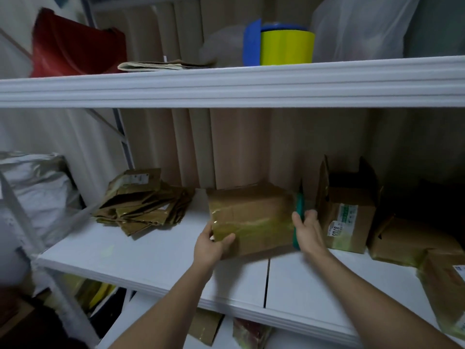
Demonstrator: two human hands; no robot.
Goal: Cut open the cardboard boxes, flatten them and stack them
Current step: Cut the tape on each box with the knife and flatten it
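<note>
Best to steady the taped box (251, 217) with left hand (211, 244) curled on its lower-left corner while right hand (305, 233), clamped on the green cutter (299, 210), runs along the tape seam, blade away from fingers. Sits mid-frame on the shelf (156, 258); brown, still sealed, glossy with yellowish tape; flattened stack (143, 205) left of it.

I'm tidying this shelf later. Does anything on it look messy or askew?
Yes: the flattened cardboard pile at the shelf's left is fanned out and crooked, not squared up.
</note>
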